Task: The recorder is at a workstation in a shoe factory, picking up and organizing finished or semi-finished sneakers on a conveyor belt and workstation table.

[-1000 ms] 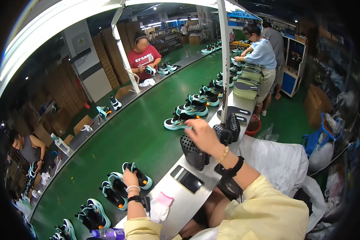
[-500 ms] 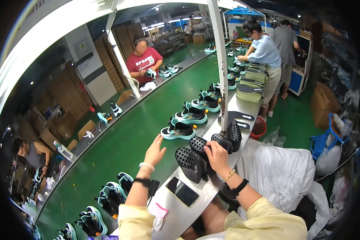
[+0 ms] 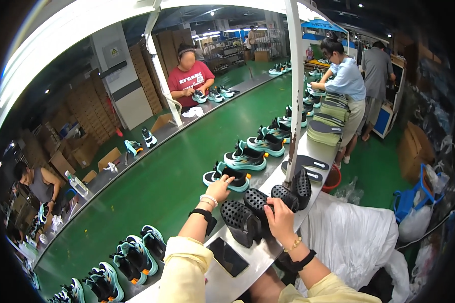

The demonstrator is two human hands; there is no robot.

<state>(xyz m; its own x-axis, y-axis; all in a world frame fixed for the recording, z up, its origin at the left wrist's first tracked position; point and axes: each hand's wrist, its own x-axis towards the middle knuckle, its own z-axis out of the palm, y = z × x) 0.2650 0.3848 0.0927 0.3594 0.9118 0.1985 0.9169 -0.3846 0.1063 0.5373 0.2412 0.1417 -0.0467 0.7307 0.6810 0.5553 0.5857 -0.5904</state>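
Note:
My left hand (image 3: 219, 191) reaches the nearest sneaker (image 3: 212, 178) on the green belt. Its bent fingers are at the collar and seem to grip it; the fingertips are partly hidden. The sneaker is black with a light turquoise sole and an orange heel tab. My right hand (image 3: 280, 217) is beside a black perforated shoe-shaped form (image 3: 257, 200). Its fingers are loosely extended, touching the form's edge, not wrapped round it. Similar forms stand close by: one (image 3: 237, 217) to the left, two more behind and right, near the white post (image 3: 293, 101).
More sneakers (image 3: 245, 157) line the green belt (image 3: 136, 197) ahead and at lower left. A phone (image 3: 228, 256) lies on the metal ledge (image 3: 260, 255). Insoles (image 3: 311, 162) lie beyond the forms. White sheeting (image 3: 349, 237) hangs right. Co-workers (image 3: 189, 81) work across the belt and farther along.
My left hand has moved right from beside the nearest sneaker onto its collar. My right hand stays by the black forms, its fingers slightly lower on them. The whole view has shifted a little.

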